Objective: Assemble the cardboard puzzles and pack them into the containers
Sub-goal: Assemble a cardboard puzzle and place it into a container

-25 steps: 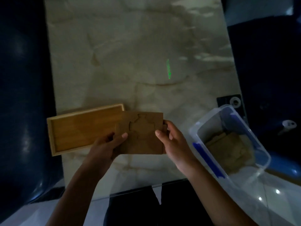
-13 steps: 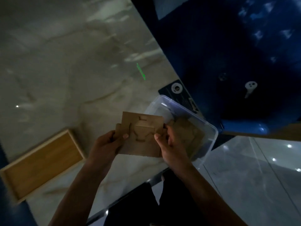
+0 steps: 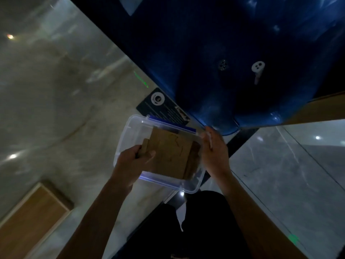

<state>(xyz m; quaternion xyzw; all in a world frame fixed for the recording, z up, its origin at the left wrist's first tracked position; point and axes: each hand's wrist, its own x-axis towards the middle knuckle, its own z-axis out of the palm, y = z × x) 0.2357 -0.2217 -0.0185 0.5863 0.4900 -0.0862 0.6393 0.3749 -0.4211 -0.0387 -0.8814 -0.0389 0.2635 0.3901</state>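
Head view, steeply downward (close)

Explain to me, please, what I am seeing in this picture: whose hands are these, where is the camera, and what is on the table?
No robot here: a person works with bare hands, and the one camera sits on the person's head, looking down. The left hand holds an assembled cardboard puzzle by its edge, over the clear plastic container. More cardboard seems to lie beneath it inside. The right hand, fingers straight, rests at the container's right side. The container stands at the corner of a marble table. A wooden tray lies at the lower left, and a dark card lies behind the container.
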